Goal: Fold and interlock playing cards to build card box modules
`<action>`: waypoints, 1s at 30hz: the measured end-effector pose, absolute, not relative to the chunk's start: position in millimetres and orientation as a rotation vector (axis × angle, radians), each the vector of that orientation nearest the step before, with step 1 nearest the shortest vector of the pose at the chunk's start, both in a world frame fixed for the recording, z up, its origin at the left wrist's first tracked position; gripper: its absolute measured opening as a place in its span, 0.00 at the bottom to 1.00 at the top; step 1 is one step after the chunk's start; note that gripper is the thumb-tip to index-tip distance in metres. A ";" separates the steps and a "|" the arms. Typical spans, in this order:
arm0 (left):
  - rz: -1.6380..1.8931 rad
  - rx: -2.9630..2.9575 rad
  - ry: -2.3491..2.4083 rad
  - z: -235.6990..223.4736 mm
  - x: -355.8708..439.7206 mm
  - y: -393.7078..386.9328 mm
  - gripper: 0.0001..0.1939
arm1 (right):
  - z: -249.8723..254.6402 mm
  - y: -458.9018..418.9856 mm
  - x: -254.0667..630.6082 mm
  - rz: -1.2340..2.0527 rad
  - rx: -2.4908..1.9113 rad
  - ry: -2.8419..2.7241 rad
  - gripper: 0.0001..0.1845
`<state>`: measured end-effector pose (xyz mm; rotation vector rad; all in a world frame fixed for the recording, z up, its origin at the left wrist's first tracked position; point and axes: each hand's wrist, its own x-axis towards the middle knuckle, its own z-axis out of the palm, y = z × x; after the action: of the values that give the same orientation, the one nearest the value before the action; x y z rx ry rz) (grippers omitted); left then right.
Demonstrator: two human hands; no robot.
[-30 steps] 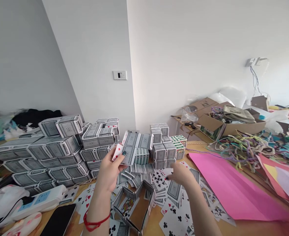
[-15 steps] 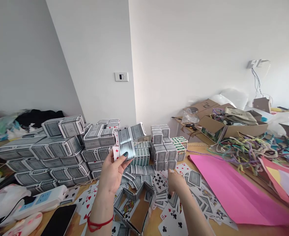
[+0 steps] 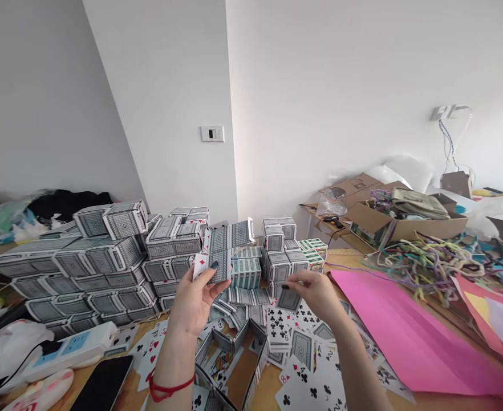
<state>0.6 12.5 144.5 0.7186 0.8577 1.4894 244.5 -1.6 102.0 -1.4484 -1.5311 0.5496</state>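
Observation:
My left hand (image 3: 198,297) is closed on a folded playing-card piece (image 3: 219,251), made of several grey-backed cards joined together; a red diamond shows at its left edge. A single grey-backed playing card (image 3: 289,299) hangs from the fingertips of my right hand (image 3: 313,291), to the right of the piece and apart from it. Below my hands, loose playing cards (image 3: 303,345) lie scattered, some face up. A frame of folded cards (image 3: 255,357) stands on the table between my forearms, with face cards lying inside it.
Stacked card blocks (image 3: 101,257) rise at the left, with smaller stacks (image 3: 288,260) and green-patterned blocks (image 3: 245,271) behind my hands. A power strip (image 3: 69,348) and phone (image 3: 101,382) lie at front left. Pink paper (image 3: 405,337), tangled yarn (image 3: 431,260) and a cardboard box (image 3: 422,225) are right.
My right hand has risen from the loose cards and now holds one grey-backed card. My left hand has tilted the card piece slightly, turning its grey backs more toward me.

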 end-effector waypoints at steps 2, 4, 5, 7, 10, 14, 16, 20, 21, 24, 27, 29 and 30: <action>1.502 0.761 0.861 144.6 2.7 11.6 0.08 | 111.1 -7.9 240.2 0.563 -1.353 -1.386 0.08; 1.516 0.797 0.866 144.5 5.3 10.5 0.09 | 119.1 -14.1 236.0 0.579 -1.246 -1.359 0.08; 1.517 0.816 0.869 144.4 6.5 10.0 0.09 | 122.6 -16.8 234.2 0.596 -1.187 -1.370 0.08; 1.511 0.858 0.873 143.9 8.7 9.0 0.08 | 128.3 -21.3 231.7 0.647 -1.070 -1.399 0.08; 1.496 0.900 0.911 143.8 10.9 7.8 0.10 | 132.9 -25.2 230.2 0.743 -0.951 -1.395 0.08; 1.462 0.939 0.967 143.6 12.1 7.7 0.16 | 132.9 -26.1 228.1 0.860 -0.906 -1.350 0.15; 1.454 0.957 0.956 142.8 12.2 8.4 0.17 | 131.3 -24.5 225.2 0.881 -0.912 -1.291 0.15; 1.430 0.999 0.973 141.4 12.4 9.1 0.18 | 127.4 -19.4 216.6 0.911 -0.977 -1.125 0.19; 1.423 1.014 0.980 141.4 12.5 8.9 0.18 | 126.6 -18.2 214.7 0.909 -0.982 -1.098 0.18; 1.414 1.055 0.983 142.3 13.3 8.1 0.19 | 125.1 -16.3 211.3 0.850 -0.964 -1.035 0.12; 1.417 1.071 0.999 143.7 14.4 7.3 0.19 | 125.3 -16.2 210.7 0.826 -0.963 -1.022 0.13; 1.414 1.080 1.010 144.2 14.7 7.1 0.19 | 126.2 -16.9 210.4 0.862 -0.991 -1.043 0.14; 1.411 1.084 1.015 144.2 14.7 7.0 0.19 | 126.7 -17.4 210.1 0.887 -1.003 -1.057 0.15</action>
<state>14.7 7.0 144.2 1.0840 1.0150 1.4114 210.1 -17.4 126.7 -1.0033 -1.0572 0.8871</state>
